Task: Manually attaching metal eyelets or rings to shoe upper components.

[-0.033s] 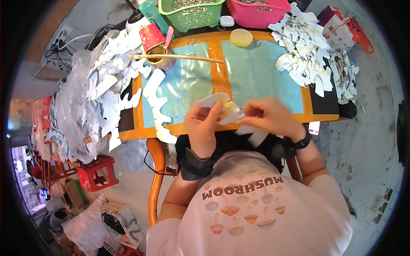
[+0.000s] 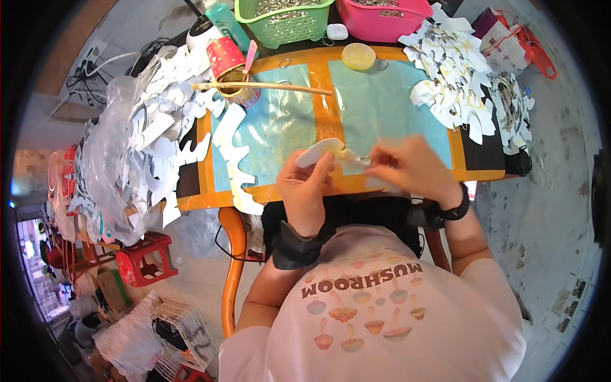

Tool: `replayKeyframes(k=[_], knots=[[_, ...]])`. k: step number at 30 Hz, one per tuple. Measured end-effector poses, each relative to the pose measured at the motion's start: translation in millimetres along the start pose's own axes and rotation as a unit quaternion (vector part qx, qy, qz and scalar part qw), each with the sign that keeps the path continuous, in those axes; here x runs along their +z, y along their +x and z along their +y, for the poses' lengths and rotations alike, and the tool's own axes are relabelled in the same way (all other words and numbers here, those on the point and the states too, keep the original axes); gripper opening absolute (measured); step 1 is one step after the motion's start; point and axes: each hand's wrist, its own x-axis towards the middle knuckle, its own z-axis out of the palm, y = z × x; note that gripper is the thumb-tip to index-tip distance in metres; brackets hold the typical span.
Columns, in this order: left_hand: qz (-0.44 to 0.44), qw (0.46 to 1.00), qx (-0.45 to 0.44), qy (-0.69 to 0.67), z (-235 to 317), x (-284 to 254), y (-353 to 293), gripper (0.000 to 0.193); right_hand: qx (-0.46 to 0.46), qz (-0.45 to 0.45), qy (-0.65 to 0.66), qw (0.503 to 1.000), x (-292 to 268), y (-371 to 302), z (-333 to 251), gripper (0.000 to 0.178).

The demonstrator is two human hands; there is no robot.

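Observation:
Near the table's front edge, my left hand (image 2: 303, 194) pinches a white curved strip (image 2: 316, 153) between thumb and fingers. Yellowish smears show on it by the thumb. My right hand (image 2: 410, 167), a little blurred, is closed at the strip's right end. A small shiny bit (image 2: 365, 160), perhaps metal, shows at its fingertips; its kind is too small to make out. To the left of my hands lies a white scalloped strip (image 2: 234, 162) with yellow smears, hanging slightly over the front edge.
White cut pieces (image 2: 156, 124) heap at left; more pieces with small metal parts (image 2: 449, 73) pile at right. Behind stand green (image 2: 289, 28) and pink (image 2: 385, 20) baskets of metal bits. A stick (image 2: 267, 85) lies across a tin by a red cup (image 2: 224, 57). A yellow disc (image 2: 358, 57) sits nearby.
My right hand has shifted slightly up and to the right. The white flap that hung below it is now mostly out of sight. My left hand stays almost in place.

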Motion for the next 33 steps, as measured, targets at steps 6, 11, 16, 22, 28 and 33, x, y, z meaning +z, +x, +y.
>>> replayKeyframes(k=[6,11,16,22,28,33], knots=[[0.065,0.987,0.075,0.127,-38.6,1.4,7.6,0.014,-0.063,0.018,-0.100,0.993,-19.7,43.4,56.4,0.028],[0.087,0.979,0.073,0.168,-32.8,0.0,8.4,0.017,0.026,0.152,-0.183,0.971,-51.9,86.2,101.3,0.026],[0.077,0.969,0.089,0.217,-38.2,-7.2,8.9,0.016,-0.090,0.161,-0.278,0.943,-33.8,105.0,125.1,0.017],[0.081,0.980,-0.003,0.184,-32.5,-13.7,9.1,0.019,-0.316,0.058,-0.186,0.929,6.4,177.4,100.3,0.024],[0.081,0.986,-0.017,0.148,-29.3,-9.4,10.2,0.021,-0.345,-0.041,-0.193,0.918,19.0,223.7,81.6,0.013],[0.083,0.979,0.021,0.187,-39.3,-13.7,8.4,0.022,-0.298,-0.032,-0.173,0.938,19.1,211.4,83.6,0.012]])
